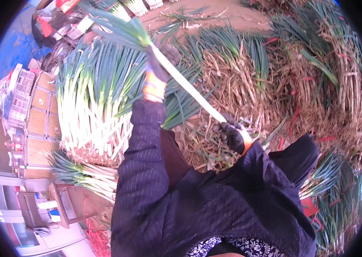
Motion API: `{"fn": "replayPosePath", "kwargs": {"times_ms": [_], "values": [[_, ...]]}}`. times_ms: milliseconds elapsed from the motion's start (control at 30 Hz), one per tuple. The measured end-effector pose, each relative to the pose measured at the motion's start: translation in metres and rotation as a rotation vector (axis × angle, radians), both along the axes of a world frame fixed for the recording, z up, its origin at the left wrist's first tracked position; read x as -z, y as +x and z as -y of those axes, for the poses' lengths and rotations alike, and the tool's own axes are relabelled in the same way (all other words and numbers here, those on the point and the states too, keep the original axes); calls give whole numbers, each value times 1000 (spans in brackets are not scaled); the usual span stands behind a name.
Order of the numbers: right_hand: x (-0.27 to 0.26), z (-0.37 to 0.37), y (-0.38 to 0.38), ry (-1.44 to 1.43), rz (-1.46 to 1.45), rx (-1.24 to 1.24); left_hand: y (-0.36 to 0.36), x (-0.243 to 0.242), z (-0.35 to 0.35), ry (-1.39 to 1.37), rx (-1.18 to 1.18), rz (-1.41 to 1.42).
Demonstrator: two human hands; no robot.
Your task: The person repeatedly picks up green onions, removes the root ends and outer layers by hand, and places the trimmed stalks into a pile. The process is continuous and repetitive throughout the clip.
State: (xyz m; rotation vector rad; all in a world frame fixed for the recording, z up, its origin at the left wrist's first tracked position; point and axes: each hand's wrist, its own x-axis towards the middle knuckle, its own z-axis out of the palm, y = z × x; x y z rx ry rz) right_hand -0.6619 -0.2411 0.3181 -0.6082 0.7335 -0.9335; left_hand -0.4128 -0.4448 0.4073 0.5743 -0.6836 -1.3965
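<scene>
A single long green onion [189,86] slants across the view, its white shaft bare and its green leaves fanning to the upper left. My left hand [159,62], in a dark glove with an orange cuff, grips it just below the leaves. Around its root end closes my right hand [235,136], gloved the same way; the fingers hide that end. To the left of my left sleeve stands a thick stack of clean green onions [94,96] with white shafts. Loose peelings [211,146] litter the ground below my right hand.
Untrimmed onions [232,74] with dry brown husks lie ahead, and tied bundles [306,80] fill the right. A smaller onion pile [87,176] lies left of me, near a wooden stool [60,205] and red ties [97,237]. Wooden cabinets [39,122] line the left.
</scene>
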Motion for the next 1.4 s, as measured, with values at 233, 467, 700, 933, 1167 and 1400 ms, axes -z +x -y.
{"fn": "replayPosePath", "kwargs": {"times_ms": [233,467,700,933,1167,1400], "values": [[99,1,-17,-101,-72,-371,-54,-3,-104,156,19,64],[213,49,-31,180,-73,-413,1,-70,-189,-139,-204,406],[253,73,-5,96,230,-839,87,-157,-333,-108,-636,552],[221,48,31,325,-456,-527,218,-196,-568,-70,-1606,1568],[192,34,53,228,-497,-559,321,-231,-920,1849,-2474,2095],[183,37,42,124,-456,-569,369,-9,-758,1272,-1264,1861]]}}
